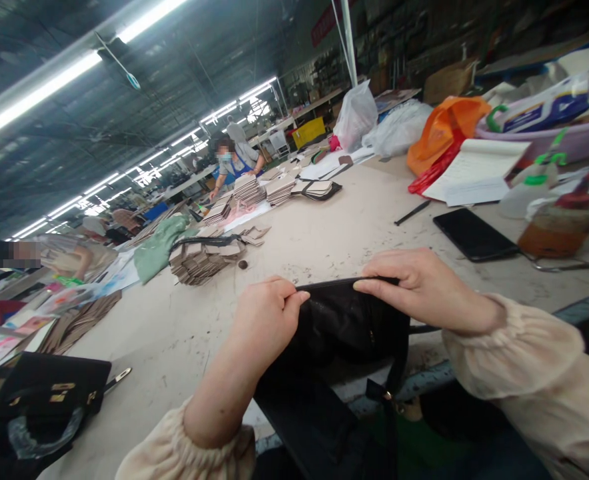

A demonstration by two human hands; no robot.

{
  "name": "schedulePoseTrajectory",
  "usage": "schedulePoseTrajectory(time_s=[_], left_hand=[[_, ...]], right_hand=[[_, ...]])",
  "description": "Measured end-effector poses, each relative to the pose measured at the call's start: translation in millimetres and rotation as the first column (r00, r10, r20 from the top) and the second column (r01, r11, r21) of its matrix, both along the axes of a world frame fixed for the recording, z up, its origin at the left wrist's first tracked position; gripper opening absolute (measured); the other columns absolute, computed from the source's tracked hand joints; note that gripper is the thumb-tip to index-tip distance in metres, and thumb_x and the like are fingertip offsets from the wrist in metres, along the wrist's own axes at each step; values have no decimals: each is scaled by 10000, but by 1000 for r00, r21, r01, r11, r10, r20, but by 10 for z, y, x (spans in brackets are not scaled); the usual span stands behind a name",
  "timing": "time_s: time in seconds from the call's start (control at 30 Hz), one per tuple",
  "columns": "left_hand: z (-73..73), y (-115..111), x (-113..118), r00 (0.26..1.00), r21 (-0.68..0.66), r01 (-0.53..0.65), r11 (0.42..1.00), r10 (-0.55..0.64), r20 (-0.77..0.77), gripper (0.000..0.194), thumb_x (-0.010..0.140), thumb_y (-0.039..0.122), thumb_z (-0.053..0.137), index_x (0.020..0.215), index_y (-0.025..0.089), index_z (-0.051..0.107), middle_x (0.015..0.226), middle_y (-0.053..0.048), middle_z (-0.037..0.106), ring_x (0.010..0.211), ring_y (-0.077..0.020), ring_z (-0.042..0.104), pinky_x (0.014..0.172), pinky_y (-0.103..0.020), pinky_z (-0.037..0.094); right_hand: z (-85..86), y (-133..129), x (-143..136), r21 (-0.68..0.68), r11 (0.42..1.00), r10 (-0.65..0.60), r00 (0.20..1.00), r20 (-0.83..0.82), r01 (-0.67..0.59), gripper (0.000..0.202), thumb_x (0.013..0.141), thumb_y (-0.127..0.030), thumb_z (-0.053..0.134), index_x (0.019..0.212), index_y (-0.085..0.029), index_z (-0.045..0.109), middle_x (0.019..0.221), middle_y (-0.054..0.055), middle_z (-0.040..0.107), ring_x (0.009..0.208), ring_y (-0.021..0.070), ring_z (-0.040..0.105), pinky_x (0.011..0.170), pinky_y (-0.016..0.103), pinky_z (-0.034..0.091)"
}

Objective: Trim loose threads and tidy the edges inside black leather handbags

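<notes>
the black bag is down at lower centre of the frame, at the near edge of the table, and both hands are on its top edge! left hand pinches that edge at its left end, thumb pressed to fingers; right hand grips it further right, thumb on the near side, fingers along the far side, closed down to the thickness of the material. the edge runs nearly straight from one pinch to the other, the dark body hanging below the fingertips.

out to the right: a black phone lying flat, then a bottle of brown-orange liquid, with a green-capped bottle near it. upper right, a purple basin carries a blue and white packet, lettering too blurred to read! an orange bag bunches up by the notepad. upper centre, a bulging whitish plastic bag, contents unclear; above it a red sign, writing illegible. over to lower left, a black handbag, gold-coloured fittings, handle wrapped in clear plastic!
</notes>
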State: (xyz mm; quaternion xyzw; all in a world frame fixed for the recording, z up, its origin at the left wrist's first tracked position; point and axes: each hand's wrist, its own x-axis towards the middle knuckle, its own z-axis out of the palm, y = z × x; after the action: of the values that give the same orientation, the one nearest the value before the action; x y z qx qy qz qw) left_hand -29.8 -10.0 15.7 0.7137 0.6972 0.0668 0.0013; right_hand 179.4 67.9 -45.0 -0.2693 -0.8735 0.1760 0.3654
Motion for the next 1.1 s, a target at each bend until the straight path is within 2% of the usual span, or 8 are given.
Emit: schedulePoseTrajectory(time_s=[0.17, 0.3, 0.47, 0.53, 0.63, 0.8, 0.93, 1.1], left_hand=[[-25, 3, -13, 1000, 19, 5, 1000, -5, -5, 317, 859, 298, 507, 582, 163, 580, 659, -27, 611, 645, -134, 543, 625, -247, 362], [-35, 8, -4, 1000, 22, -11, 1000, 11, -16, 323, 863, 311, 501, 590, 163, 592, 663, -35, 621, 642, -141, 545, 617, -254, 359], [-25, 8, 38, 998, 5, -53, 999, 53, -14, 300, 855, 313, 510, 617, 169, 622, 681, -37, 647, 642, -151, 555, 610, -264, 364], [-16, 8, 51, 998, -1, -59, 998, 59, -21, 291, 853, 311, 514, 630, 168, 636, 709, -44, 660, 674, -161, 570, 627, -269, 374], [-11, 5, 53, 998, -1, -60, 998, 60, -27, 288, 855, 308, 509, 643, 167, 645, 727, -47, 665, 687, -165, 575, 636, -273, 383], [-33, -3, 32, 999, 21, -40, 999, 41, -34, 292, 864, 318, 494, 662, 169, 645, 735, -43, 661, 697, -170, 580, 645, -279, 393], [-46, -1, 33, 999, 13, -41, 999, 42, -26, 283, 861, 308, 498, 664, 164, 643, 746, -47, 657, 718, -178, 590, 656, -282, 401], [-28, -9, 2, 1000, 27, -28, 999, 28, -7, 285, 853, 321, 515, 660, 166, 655, 732, -48, 662, 676, -166, 580, 626, -274, 391]], right_hand=[[-10, 11, 1, -22, 1000, -1, 1000, 10, 1, 267, 875, -360, 526, 703, -184, 632, 626, 4, 583, 625, 130, 519, 600, 266, 353], [3, 23, 12, -53, 997, 53, 998, 21, -51, 277, 891, -355, 502, 705, -185, 618, 643, -1, 579, 636, 123, 525, 609, 255, 362], [43, 21, 55, -51, 997, 69, 995, 74, -65, 278, 893, -377, 492, 745, -197, 646, 684, 13, 633, 653, 139, 565, 602, 261, 380], [65, -10, 51, -42, 997, 68, 992, 103, -64, 257, 881, -399, 509, 820, -212, 673, 753, 24, 669, 693, 153, 592, 619, 269, 397], [92, -110, -19, 47, 999, -5, 988, 154, -3, 273, 865, -437, 520, 924, -222, 677, 842, 46, 691, 754, 182, 612, 666, 295, 413], [135, -317, -208, 230, 951, -258, 939, 229, 205, 238, 894, -369, 474, 864, -214, 652, 808, 61, 683, 728, 206, 600, 706, 347, 387], [154, -362, -293, 264, 947, -252, 934, 254, 184, 207, 900, -289, 469, 808, -221, 641, 748, 31, 669, 694, 194, 586, 814, 381, 351], [104, -313, -332, 212, 953, -269, 923, 273, 215, 214, 892, -303, 473, 760, -238, 627, 730, 23, 645, 734, 201, 571, 666, 333, 340]])
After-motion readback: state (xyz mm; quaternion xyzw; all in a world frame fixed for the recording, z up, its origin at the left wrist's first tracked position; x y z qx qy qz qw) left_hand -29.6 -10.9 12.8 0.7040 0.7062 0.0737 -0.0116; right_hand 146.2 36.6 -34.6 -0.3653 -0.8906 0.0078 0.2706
